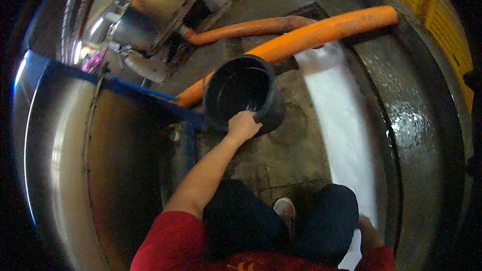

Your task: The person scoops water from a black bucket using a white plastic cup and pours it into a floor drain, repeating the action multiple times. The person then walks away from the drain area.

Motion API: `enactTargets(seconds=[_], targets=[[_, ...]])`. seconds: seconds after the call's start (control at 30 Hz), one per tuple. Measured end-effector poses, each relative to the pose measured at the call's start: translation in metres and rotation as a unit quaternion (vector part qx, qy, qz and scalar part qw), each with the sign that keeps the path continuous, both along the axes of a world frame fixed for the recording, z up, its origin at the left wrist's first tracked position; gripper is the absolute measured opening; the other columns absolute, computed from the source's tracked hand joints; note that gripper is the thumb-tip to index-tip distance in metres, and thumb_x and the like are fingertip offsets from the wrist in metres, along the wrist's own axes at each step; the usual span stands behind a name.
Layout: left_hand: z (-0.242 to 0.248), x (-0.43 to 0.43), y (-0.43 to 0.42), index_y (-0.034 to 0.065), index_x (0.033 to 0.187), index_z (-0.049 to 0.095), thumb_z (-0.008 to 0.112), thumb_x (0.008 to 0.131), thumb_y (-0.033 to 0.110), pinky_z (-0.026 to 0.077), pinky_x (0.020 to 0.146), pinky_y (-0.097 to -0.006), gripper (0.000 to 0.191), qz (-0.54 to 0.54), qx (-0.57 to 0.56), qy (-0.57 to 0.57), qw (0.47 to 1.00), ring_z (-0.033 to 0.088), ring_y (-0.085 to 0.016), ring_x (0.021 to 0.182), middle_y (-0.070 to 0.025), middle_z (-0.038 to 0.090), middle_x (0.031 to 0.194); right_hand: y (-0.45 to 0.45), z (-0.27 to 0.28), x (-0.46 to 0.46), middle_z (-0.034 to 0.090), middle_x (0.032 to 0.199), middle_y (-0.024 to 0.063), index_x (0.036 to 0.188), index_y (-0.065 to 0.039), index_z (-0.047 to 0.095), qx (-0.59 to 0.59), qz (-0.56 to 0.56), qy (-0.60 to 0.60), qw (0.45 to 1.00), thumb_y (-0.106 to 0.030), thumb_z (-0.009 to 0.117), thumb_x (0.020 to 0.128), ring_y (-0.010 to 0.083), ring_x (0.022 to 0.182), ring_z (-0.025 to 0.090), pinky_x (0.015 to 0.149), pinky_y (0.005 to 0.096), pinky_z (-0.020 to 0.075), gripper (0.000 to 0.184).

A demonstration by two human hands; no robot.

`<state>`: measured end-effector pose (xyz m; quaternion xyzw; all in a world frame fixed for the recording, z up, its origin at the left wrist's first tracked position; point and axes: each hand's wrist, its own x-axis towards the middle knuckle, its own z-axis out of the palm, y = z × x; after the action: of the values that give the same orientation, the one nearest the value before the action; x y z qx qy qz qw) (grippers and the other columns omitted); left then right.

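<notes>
My left hand [243,127] grips the near rim of a black plastic bucket [278,110]. The bucket is tilted, with its mouth turned towards me and a dark inside in which I cannot make out any contents. Behind it runs a thick orange pipe or hose [324,34]. My right hand [364,223] is down beside my right knee, partly hidden by the leg, so its fingers do not show. Close to that hand lies a long strip of white foam or foamy water [339,120] along the floor.
A large metal tank or drum [71,150] with a blue frame [150,94] stands at left. A thinner orange hose [244,29] leads to metal equipment [150,11] behind. Wet floor [410,120] and a yellow slatted barrier [448,41] are at right.
</notes>
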<state>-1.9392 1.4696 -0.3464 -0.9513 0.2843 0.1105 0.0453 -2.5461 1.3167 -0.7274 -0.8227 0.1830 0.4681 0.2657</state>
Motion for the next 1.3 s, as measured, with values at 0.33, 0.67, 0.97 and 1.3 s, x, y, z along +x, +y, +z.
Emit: enactTargets(seconds=[0.33, 0.67, 0.97, 1.3], targets=[[0.009, -0.011, -0.006, 0.0093, 0.112, 0.069, 0.072, 0.078, 0.033, 0.051, 0.088, -0.0430, 0.042, 0.021, 0.013, 0.002, 1.000, 0.064, -0.032, 0.102, -0.0143, 0.067, 0.110, -0.088, 0.011, 0.263, 0.070, 0.093, 0.0166, 0.083, -0.006, 0.072, -0.126, 0.025, -0.151, 0.980, -0.012, 0.066, 0.071, 0.0339, 0.088, 0.068, 0.075, 0.0437, 0.0552, 0.015], [0.015, -0.014, -0.014, 0.0089, 0.113, 0.068, 0.074, 0.075, 0.034, 0.050, 0.089, -0.0419, 0.046, 0.047, 0.017, 0.011, 0.999, 0.063, -0.032, 0.105, -0.0139, 0.067, 0.112, -0.128, 0.159, 0.309, 0.064, 0.078, 0.0198, 0.084, -0.008, 0.063, -0.155, -0.075, -0.418, 0.892, -0.007, 0.059, 0.075, 0.0398, 0.075, 0.063, 0.065, 0.0503, 0.0507, 0.010], [0.016, -0.014, -0.013, 0.0091, 0.120, 0.064, 0.075, 0.075, 0.035, 0.049, 0.092, -0.0421, 0.053, 0.048, 0.027, 0.028, 0.998, 0.061, -0.032, 0.110, -0.0136, 0.066, 0.117, -0.252, 0.362, 0.229, 0.070, 0.089, 0.0074, 0.098, -0.001, 0.068, -0.130, -0.417, -0.631, 0.641, -0.012, 0.076, 0.075, 0.0183, 0.082, 0.066, 0.076, 0.0314, 0.0530, 0.027], [0.012, -0.015, -0.019, 0.0076, 0.119, 0.064, 0.076, 0.075, 0.030, 0.048, 0.092, -0.0426, 0.050, 0.045, 0.021, 0.026, 0.998, 0.061, -0.033, 0.109, -0.0158, 0.065, 0.117, -0.462, 0.426, -0.112, 0.055, 0.126, 0.0160, 0.122, 0.003, 0.052, 0.241, -0.698, -0.636, 0.224, -0.012, 0.061, 0.090, 0.0332, 0.118, 0.052, 0.095, 0.0499, 0.0498, 0.037]])
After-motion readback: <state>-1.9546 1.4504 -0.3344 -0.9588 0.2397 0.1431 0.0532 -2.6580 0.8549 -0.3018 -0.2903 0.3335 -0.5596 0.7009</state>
